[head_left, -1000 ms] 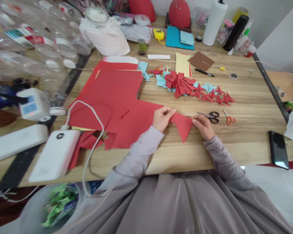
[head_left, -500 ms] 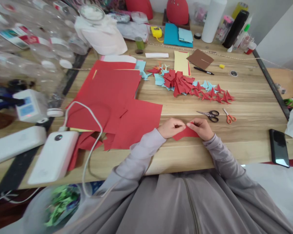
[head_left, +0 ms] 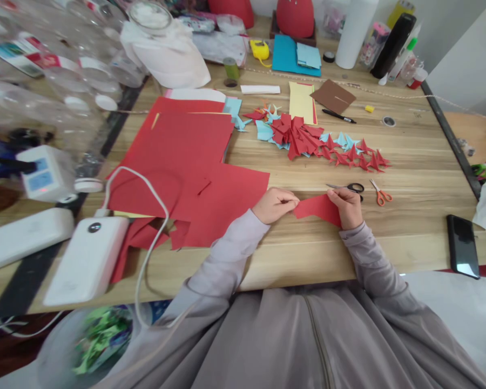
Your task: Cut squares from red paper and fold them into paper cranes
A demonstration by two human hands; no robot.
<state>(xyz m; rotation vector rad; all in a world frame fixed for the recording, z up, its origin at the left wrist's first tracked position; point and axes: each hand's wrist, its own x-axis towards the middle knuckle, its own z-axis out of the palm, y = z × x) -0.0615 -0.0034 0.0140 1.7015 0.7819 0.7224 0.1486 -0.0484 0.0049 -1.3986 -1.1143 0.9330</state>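
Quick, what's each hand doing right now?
Left hand: closed, pinching one end of the red paper.
Right hand: closed, gripping the paper's other end.

- Bright, even indoor light across the wooden surface; the lamp or window itself is out of view.
- Soft, faint shadows; a dim curved one lies on the large red sheets beside the white cable.
- White glare on the lower end of the phone and on the pale floor.
- Plastic bottles at upper left look smeared and stretched.
- Wide-angle distortion slants the outer parts.
- The left fingers, right fingers and small red paper read fairly clearly, fine creases excepted.
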